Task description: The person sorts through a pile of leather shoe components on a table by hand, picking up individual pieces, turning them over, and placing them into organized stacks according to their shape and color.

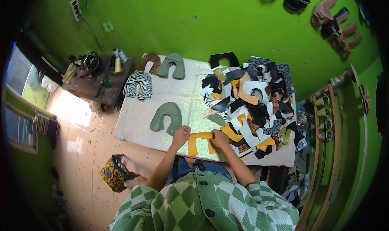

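A yellow arch-shaped piece (200, 135) of leather-like sheet is held up at the table's near edge, its two legs pointing toward me. My left hand (181, 136) is closed at its upper left edge, fingers curled. On the other side my right hand (219, 138) grips the upper right part, and some fingers are hidden. Just beyond my left hand lies a green arch-shaped piece (172, 112). To the right of my right hand spreads a heap of offcuts (250, 137) in yellow, white, black and leopard print.
The pale table (135, 119) also bears another green arch (176, 61), a leopard arch (153, 60), a zebra-print bundle (139, 86) and a black arch (219, 58). A sewing machine (91, 61) stands at far left. A patterned bag (113, 173) rests on the floor. Sandals (325, 8) hang at upper right.
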